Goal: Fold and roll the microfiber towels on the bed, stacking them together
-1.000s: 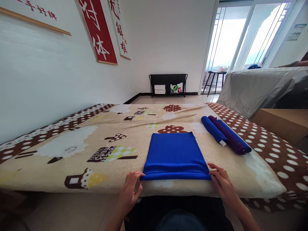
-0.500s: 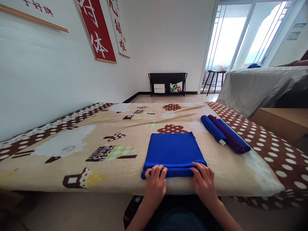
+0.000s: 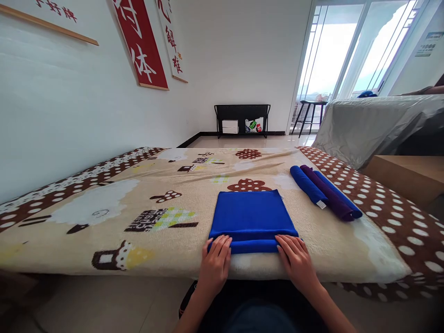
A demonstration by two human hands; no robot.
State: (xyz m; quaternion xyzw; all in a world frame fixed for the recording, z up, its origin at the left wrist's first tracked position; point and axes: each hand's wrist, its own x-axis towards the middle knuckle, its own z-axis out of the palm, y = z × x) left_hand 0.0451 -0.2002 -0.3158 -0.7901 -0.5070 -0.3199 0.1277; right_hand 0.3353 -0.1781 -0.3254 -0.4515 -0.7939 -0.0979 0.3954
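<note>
A blue cloth (image 3: 253, 212) lies flat on the patterned blanket (image 3: 173, 249), its near edge rolled into a thick band. On the left end of this roll rest the fingers of my left hand (image 3: 214, 263), curled over it. My right hand (image 3: 296, 260) lies over the right end, fingers together and bent on the roll. The thumbs are mostly hidden. To the right lie rolled cloths side by side: a blue roll (image 3: 308, 186), a purple roll (image 3: 328, 194) and another blue roll (image 3: 342, 196) partly behind it.
A cardboard box (image 3: 409, 178) and a plastic-covered piece of furniture (image 3: 374, 125) stand to the right. At the far wall are a black rack (image 3: 242, 113) and a dark stool (image 3: 312, 104). The blanket's near edge runs just in front of my body.
The rolled band has moved slightly away from me and looks thicker. My left hand has shifted a little left, and the fingers of both hands lie flatter over the roll.
</note>
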